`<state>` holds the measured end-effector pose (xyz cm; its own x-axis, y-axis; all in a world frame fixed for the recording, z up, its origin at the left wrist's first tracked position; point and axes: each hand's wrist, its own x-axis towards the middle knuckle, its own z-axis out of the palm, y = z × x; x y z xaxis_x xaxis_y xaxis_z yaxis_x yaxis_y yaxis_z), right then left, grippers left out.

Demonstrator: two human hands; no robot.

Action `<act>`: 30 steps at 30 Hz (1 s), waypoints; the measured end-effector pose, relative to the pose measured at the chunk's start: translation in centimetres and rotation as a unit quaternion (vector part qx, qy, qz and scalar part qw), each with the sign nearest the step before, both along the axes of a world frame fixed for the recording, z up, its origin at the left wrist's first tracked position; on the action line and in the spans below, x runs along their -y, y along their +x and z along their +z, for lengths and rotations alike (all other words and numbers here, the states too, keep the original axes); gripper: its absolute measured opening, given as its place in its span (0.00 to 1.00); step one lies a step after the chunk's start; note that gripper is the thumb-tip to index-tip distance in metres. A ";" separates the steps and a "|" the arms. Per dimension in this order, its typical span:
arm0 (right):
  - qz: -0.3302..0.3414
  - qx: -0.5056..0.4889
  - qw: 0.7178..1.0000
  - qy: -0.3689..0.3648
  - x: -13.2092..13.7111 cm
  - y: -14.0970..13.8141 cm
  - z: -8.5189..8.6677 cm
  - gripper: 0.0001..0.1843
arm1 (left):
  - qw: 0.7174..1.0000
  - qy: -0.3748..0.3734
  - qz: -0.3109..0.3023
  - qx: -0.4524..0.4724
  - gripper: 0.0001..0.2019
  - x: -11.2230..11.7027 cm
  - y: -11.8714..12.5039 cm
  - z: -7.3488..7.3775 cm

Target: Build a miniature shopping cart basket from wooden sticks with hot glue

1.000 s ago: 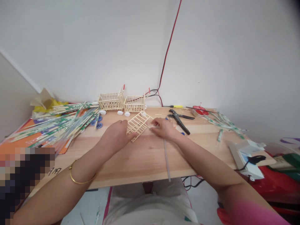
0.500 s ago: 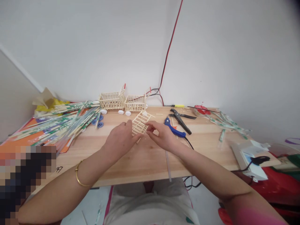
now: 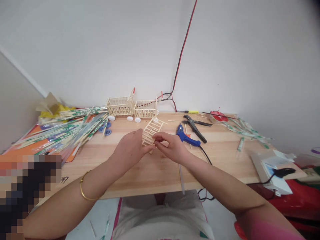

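My left hand [image 3: 130, 146] grips a small lattice frame [image 3: 152, 128] of thin pale wooden sticks, thumb along its lower edge, tilted above the table. At the frame's lower right edge, my right hand [image 3: 168, 143] has its thumb and fingers pinched together on it; whether a smaller piece is also between them is hidden. Just right of that hand lies a blue glue gun [image 3: 186, 137]. Behind the frame stand two little stick-built carts, a left one [image 3: 120, 106] and a right one [image 3: 146, 109], both on white wheels.
Wrapped wooden sticks [image 3: 70, 130] are heaped on the left beside blue wheels [image 3: 107, 132]. Black-handled cutters [image 3: 196, 129] lie right of the glue gun. Farther right are a red tape roll [image 3: 218, 116], empty wrappers [image 3: 250, 131] and a white box [image 3: 271, 170] with a black cable.
My right hand has moved slightly left, its fingertips now overlapping the lattice frame's edge. My left hand keeps its grip. The whole view has shifted a little.
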<state>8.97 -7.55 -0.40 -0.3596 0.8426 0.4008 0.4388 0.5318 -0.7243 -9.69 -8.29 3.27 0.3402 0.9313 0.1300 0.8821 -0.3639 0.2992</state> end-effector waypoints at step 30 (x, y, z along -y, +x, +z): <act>0.053 -0.152 0.966 -0.200 0.0 0.0 -0.5 0.15 | 0.996 0.017 -0.041 0.072 0.11 -1.3 -1.7 0.4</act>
<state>9.02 -7.51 -0.86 -0.3701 0.9167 0.1505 0.1322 0.2123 -0.9682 -11.40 -7.03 3.66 0.3897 0.8957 0.2143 0.7982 -0.4446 0.4065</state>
